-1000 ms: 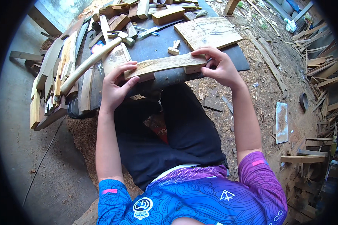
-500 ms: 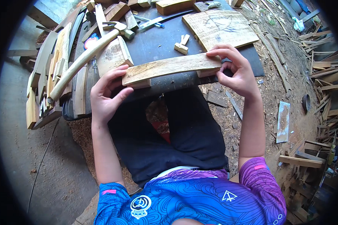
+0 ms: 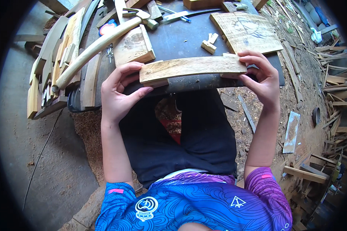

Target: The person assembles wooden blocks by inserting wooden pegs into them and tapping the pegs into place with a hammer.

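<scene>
A flat pale wooden piece (image 3: 192,67) lies crosswise at the table's near edge. Under its left end sits a small wooden block (image 3: 158,82), and another small block (image 3: 229,76) is under the right end; corners of both also peek out along the far side. My left hand (image 3: 121,88) grips the left end, thumb on the near side and fingers at the far side. At the right end my right hand (image 3: 263,79) holds on likewise, fingers over the top and thumb below. Whether the blocks are fixed to the piece I cannot tell.
Left on the dark table (image 3: 177,38) lies a wooden-handled hammer (image 3: 100,48) across a thick wood block (image 3: 133,46). Small offcuts (image 3: 209,44) and a board with drawn lines (image 3: 246,32) lie beyond the piece. A handsaw (image 3: 192,14) is farther back. Scrap wood (image 3: 337,92) heaps at right.
The whole view has shifted, so the table and its things appear farther right and slightly higher. Both hands keep their hold on the wooden piece, with block corners now showing along its far side.
</scene>
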Demonstrator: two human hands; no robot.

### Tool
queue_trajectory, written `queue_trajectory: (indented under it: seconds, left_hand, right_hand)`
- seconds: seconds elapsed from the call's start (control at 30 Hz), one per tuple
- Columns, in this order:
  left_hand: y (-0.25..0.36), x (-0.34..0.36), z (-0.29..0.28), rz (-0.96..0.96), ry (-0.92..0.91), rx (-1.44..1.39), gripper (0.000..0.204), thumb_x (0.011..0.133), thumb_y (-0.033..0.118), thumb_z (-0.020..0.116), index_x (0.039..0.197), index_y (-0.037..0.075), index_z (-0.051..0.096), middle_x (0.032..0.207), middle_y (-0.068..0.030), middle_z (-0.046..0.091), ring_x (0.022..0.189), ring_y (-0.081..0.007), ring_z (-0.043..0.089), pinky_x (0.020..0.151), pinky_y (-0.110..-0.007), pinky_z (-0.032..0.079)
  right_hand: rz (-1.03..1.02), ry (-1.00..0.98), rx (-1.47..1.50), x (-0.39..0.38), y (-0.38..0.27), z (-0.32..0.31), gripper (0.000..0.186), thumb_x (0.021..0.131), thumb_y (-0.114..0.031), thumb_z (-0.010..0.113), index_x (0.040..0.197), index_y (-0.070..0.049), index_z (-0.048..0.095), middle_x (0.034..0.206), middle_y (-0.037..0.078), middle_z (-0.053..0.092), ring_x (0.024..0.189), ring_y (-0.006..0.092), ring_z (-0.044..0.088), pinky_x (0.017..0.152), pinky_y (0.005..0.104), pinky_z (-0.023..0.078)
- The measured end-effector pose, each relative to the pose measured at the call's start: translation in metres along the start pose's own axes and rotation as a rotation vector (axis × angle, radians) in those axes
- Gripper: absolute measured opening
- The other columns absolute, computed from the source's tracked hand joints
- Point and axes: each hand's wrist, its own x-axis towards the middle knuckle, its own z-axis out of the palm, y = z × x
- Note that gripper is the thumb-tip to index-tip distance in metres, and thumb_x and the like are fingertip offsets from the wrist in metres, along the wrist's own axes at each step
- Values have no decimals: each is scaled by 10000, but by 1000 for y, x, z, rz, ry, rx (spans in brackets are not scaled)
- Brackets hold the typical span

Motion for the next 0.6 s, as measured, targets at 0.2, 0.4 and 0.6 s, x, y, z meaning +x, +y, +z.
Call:
queue_trajectory:
  seconds: [0.2, 0.4, 0.6]
  left_hand:
    - [3, 0, -2, -37, 24, -55, 510, 817, -36, 855, 1279, -46, 639, 1333, -165, 664, 1232, -239, 668, 1100, -394, 552]
    - [3, 3, 0, -25, 7, -54, 467, 861, -64, 802, 1297, -48, 635, 1387, -192, 642, 1265, -255, 652, 1110, -400, 545]
    - [1, -5, 2, -1, 17, -18, 376, 878, -63, 786, 1239, -60, 681, 1409, -200, 622, 1279, -246, 638, 1090, -370, 555]
  right_hand:
    - [-34, 5, 38, 2, 5, -1, 374, 824, 39, 798, 1190, 15, 727, 1335, 136, 641, 1162, 182, 649, 937, 302, 604]
    - [-30, -26, 86, 2, 7, -5, 351, 871, 49, 769, 1215, 27, 706, 1348, 154, 637, 1236, 231, 644, 1006, 359, 603]
    - [21, -58, 119, -2, 8, -6, 370, 849, 36, 791, 1210, 15, 713, 1356, 157, 667, 1214, 203, 661, 1006, 338, 585]
